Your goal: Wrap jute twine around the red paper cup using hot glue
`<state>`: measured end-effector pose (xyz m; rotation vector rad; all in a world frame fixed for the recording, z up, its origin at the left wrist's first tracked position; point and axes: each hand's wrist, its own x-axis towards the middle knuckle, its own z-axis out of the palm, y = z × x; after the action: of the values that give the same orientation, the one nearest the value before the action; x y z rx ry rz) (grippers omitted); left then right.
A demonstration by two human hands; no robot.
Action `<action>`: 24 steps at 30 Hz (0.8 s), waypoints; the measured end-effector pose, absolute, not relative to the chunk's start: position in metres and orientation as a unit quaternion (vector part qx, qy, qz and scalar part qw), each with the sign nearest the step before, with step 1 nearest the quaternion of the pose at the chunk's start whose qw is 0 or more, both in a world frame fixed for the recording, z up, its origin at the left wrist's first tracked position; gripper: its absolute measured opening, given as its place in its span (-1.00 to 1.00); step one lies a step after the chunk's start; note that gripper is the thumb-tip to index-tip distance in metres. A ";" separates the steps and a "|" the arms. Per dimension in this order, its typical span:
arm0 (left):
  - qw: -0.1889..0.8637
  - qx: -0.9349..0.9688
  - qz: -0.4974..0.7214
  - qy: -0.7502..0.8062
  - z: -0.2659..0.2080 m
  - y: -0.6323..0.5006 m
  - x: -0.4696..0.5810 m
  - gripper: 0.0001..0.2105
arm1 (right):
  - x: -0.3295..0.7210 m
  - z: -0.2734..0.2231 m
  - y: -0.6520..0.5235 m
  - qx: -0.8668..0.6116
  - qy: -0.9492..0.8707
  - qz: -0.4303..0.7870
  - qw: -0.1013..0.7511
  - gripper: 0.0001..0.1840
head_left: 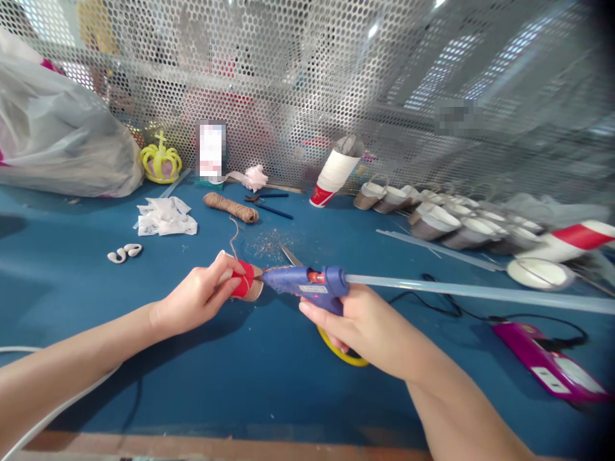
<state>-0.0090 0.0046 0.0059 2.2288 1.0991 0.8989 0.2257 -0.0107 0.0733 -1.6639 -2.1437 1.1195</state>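
Note:
My left hand is closed round a small red and white paper cup lying on its side, its base toward the right. Brown twine runs from the cup back to a twine bundle behind it. In my right hand is a blue glue gun, its nozzle at the cup's base end, touching or almost so. A long clear glue stick juts from the gun's rear. Scissors with yellow handles lie partly hidden under my right hand and the gun.
Blue-handled pliers, white crumpled tissue and white curled pieces lie at the back left. Stacked cups lean near the mesh wall. Several twine-covered cups stand right, near a purple power strip with a black cord.

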 end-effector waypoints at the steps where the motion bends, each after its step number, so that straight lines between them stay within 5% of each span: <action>1: 0.247 0.818 0.330 0.402 0.006 0.005 -0.009 -0.90 | 0.225 0.073 -0.010 -0.562 -0.727 0.378 0.110 -0.66; 10: 0.233 0.823 0.320 0.407 0.005 0.005 -0.010 -0.90 | 0.226 0.074 -0.005 -0.559 -0.726 0.380 0.125 -0.70; 16: 0.228 0.819 0.332 0.410 0.004 0.004 -0.010 -0.90 | 0.234 0.073 0.010 -0.534 -0.667 0.474 0.213 -0.74; 20: 0.232 0.812 0.341 0.414 0.005 0.004 -0.010 -0.89 | 0.248 0.066 0.041 -0.588 -0.639 0.396 0.300 -0.65; 24: 0.222 0.810 0.356 0.409 0.007 0.003 -0.010 -0.89 | 0.259 0.054 0.082 -0.652 -0.624 0.331 0.277 -0.66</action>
<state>-0.0101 0.0025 0.0067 2.2377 1.1302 0.9845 0.2590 0.0820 0.0539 -1.7498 -1.6748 0.8887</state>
